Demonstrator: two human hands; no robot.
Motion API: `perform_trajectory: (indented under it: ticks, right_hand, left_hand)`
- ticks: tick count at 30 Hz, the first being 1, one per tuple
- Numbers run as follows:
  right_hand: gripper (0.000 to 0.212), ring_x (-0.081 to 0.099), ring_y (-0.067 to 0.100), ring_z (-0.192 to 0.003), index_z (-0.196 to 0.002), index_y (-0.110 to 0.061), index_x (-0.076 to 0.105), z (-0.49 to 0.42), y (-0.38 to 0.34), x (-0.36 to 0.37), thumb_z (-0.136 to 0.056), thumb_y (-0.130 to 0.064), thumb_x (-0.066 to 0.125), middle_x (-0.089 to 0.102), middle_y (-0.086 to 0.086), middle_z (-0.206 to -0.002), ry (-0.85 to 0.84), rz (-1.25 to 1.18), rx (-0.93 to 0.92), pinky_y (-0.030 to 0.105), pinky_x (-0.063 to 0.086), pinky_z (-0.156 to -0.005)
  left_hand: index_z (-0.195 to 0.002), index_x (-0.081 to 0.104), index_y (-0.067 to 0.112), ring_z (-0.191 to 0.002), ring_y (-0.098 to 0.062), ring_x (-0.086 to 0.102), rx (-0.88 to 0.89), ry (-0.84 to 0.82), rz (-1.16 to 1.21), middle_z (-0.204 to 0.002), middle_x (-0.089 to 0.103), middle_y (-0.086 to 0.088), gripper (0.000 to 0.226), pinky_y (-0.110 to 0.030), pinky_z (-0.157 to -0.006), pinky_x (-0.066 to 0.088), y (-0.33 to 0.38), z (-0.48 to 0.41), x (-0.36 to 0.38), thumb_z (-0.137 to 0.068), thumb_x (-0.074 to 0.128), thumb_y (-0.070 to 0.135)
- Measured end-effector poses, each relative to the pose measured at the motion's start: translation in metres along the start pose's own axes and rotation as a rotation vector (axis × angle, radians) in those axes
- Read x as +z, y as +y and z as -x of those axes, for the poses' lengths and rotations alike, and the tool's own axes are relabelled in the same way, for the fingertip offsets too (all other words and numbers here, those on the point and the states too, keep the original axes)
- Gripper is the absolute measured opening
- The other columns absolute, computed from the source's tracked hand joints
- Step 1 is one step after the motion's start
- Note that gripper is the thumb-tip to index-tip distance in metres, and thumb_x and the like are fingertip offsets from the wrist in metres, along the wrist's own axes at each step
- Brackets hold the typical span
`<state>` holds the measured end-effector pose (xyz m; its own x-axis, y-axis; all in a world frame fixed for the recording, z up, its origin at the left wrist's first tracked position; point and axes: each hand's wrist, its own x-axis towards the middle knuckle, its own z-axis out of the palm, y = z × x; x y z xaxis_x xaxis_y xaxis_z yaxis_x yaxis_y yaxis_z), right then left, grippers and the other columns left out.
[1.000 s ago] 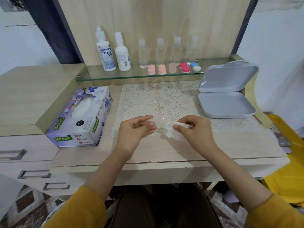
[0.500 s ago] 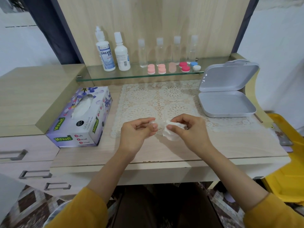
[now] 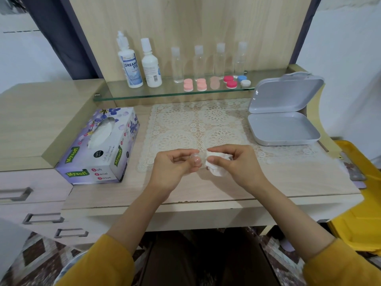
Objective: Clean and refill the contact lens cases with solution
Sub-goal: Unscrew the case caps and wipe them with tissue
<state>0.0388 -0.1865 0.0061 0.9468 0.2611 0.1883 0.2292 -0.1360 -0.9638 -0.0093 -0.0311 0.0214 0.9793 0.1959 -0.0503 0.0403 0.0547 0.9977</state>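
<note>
While a clear lens case point(image 3: 195, 159) is being pinched in the left hand point(image 3: 172, 169) grip and wiped with a tissue point(image 3: 216, 165) gripped in the right hand point(image 3: 237, 164), refilling is seemingly being left undone, solution bottles point(image 3: 129, 62) being kept at twelve o'clock.

Two forearms enter from the lower edge of the view, each bare from the wrist to just below the elbow. The left sleeve point(image 3: 97, 263) and the right sleeve point(image 3: 338, 265) are mustard-yellow, of a soft, plain fabric without visible print, buttons or cuff bands, and both are pushed back so that their hems bunch loosely around the arms. The left hand point(image 3: 173, 172) and the right hand point(image 3: 235, 164) are bare: no glove, ring, watch or bracelet shows. The fingernails that show are short and unpainted.
</note>
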Motion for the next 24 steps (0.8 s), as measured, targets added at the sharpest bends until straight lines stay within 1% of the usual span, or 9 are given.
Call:
perform_trajectory:
  ticks: [2,4,7,12,15,18,19,21,24]
  right_hand:
    - [0.017,0.066,0.008,-0.072,-0.077,-0.021,0.073,-0.0004,0.0000,0.0002,-0.071,-0.006,0.076,0.071,-0.005,-0.079,0.023,-0.007,0.023,0.022,0.052,-0.070]
    - [0.013,0.065,0.009,-0.070,-0.078,-0.018,0.073,-0.0005,0.0005,-0.0004,-0.072,-0.006,0.075,0.071,-0.002,-0.077,0.027,-0.006,0.028,0.021,0.051,-0.068]
    - [0.016,0.066,0.011,-0.072,-0.080,-0.017,0.073,0.0003,0.0016,-0.0021,-0.073,-0.003,0.073,0.071,0.000,-0.078,-0.019,-0.017,0.039,0.022,0.052,-0.070]
    - [0.013,0.063,0.008,-0.064,-0.074,-0.014,0.071,0.0006,0.0010,-0.0031,-0.068,-0.004,0.077,0.070,0.004,-0.074,-0.029,-0.014,0.071,0.018,0.049,-0.061]
    - [0.010,0.062,0.012,-0.059,-0.068,-0.010,0.070,0.0003,0.0018,-0.0024,-0.066,-0.007,0.079,0.069,0.008,-0.068,0.002,-0.006,0.085,0.024,0.048,-0.058]
    - [0.015,0.063,0.030,-0.062,-0.063,-0.005,0.067,-0.0006,0.0041,-0.0013,-0.066,-0.012,0.080,0.067,0.017,-0.067,0.055,-0.010,0.097,0.034,0.047,-0.060]
    - [0.016,0.062,0.031,-0.061,-0.062,-0.005,0.067,-0.0007,0.0050,-0.0014,-0.067,-0.012,0.080,0.067,0.018,-0.067,0.066,-0.001,0.097,0.035,0.047,-0.060]
    - [0.013,0.060,0.023,-0.060,-0.063,-0.008,0.067,-0.0003,0.0054,-0.0022,-0.070,-0.012,0.077,0.067,0.015,-0.067,0.061,0.038,0.084,0.032,0.045,-0.059]
    - [0.006,0.066,0.025,-0.069,-0.070,-0.011,0.070,0.0019,0.0043,-0.0048,-0.074,-0.008,0.074,0.071,0.011,-0.071,-0.008,0.028,0.080,0.035,0.051,-0.066]
  left_hand:
    - [-0.086,0.068,0.007,-0.065,-0.012,0.068,-0.010,0.001,-0.004,-0.074,0.069,-0.012,0.014,-0.015,-0.062,0.053,-0.0002,-0.0001,0.0001,-0.078,0.065,-0.004]
    - [-0.086,0.068,0.008,-0.065,-0.012,0.068,-0.021,0.003,-0.005,-0.074,0.069,-0.011,0.014,-0.016,-0.062,0.053,-0.0006,-0.0003,-0.0007,-0.078,0.065,-0.004]
    - [-0.087,0.068,0.007,-0.066,-0.012,0.069,-0.036,0.004,-0.004,-0.075,0.069,-0.012,0.014,-0.015,-0.062,0.053,-0.0014,-0.0005,-0.0026,-0.078,0.066,-0.003]
    - [-0.088,0.068,0.007,-0.068,-0.013,0.069,-0.059,-0.008,-0.014,-0.077,0.070,-0.012,0.015,-0.017,-0.065,0.054,-0.0028,-0.0005,-0.0027,-0.078,0.066,-0.002]
    - [-0.086,0.069,0.007,-0.067,-0.014,0.069,-0.061,-0.011,-0.004,-0.073,0.070,-0.010,0.015,-0.017,-0.063,0.054,-0.0032,0.0002,-0.0011,-0.078,0.065,-0.004]
    - [-0.085,0.069,0.007,-0.067,-0.015,0.069,-0.063,-0.018,0.000,-0.072,0.071,-0.009,0.014,-0.017,-0.062,0.054,-0.0030,0.0004,0.0012,-0.077,0.066,-0.004]
    - [-0.086,0.069,0.007,-0.067,-0.015,0.069,-0.065,-0.020,0.000,-0.073,0.071,-0.010,0.014,-0.017,-0.062,0.054,-0.0029,0.0003,0.0021,-0.077,0.066,-0.003]
    - [-0.086,0.069,0.006,-0.067,-0.014,0.069,-0.073,-0.017,0.010,-0.073,0.070,-0.010,0.013,-0.017,-0.061,0.054,-0.0026,0.0000,0.0029,-0.077,0.066,-0.003]
    - [-0.085,0.069,0.007,-0.066,-0.013,0.069,-0.083,-0.007,0.025,-0.072,0.071,-0.007,0.013,-0.015,-0.060,0.053,-0.0021,-0.0007,0.0021,-0.077,0.066,-0.003]
